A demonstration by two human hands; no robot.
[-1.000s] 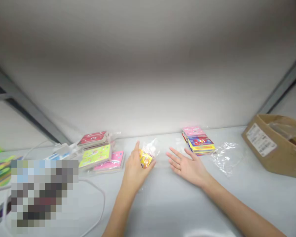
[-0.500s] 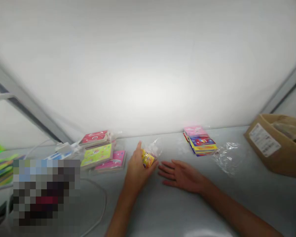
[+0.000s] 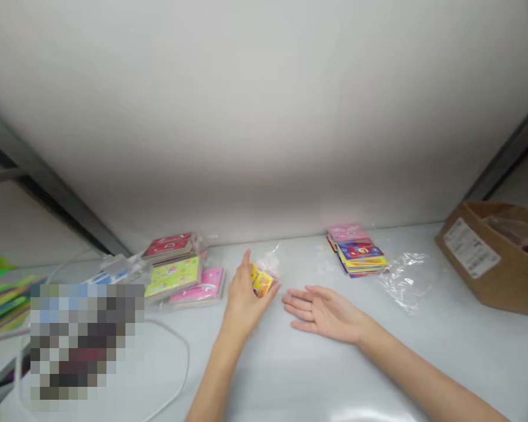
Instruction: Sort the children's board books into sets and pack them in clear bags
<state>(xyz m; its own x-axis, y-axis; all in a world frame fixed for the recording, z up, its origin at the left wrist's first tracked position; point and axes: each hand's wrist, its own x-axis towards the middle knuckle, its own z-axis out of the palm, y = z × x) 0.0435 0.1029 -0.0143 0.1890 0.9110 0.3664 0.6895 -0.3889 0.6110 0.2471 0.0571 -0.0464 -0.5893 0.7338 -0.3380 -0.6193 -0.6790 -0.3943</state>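
Note:
My left hand [image 3: 242, 302] is curled round a small yellow pack of cards [image 3: 261, 282] in clear plastic, which shows between thumb and index finger. The index finger points away from me, and the other fingers are partly hidden. A clear bag end [image 3: 271, 261] sticks out beyond the pack. My right hand [image 3: 328, 313] rests just right of it, palm turned inward and fingers stretched out, holding nothing. Past the right hand lies a stack of colourful cards [image 3: 361, 252], pink, blue and yellow. A crumpled clear bag [image 3: 405, 281] is next to that stack.
On the left are wrapped packs: red [image 3: 169, 245], green [image 3: 173, 276] and pink [image 3: 209, 283]. A white cable [image 3: 187, 351] curves across the table [image 3: 281, 381]. An open cardboard box [image 3: 493, 264] stands at right, against a frame. Bright strips [image 3: 9, 299] lie far left, beside a pixelated area.
The yellow pack has shifted slightly within my left hand. Both hands stay almost in place. The wall looks darker and the table brighter.

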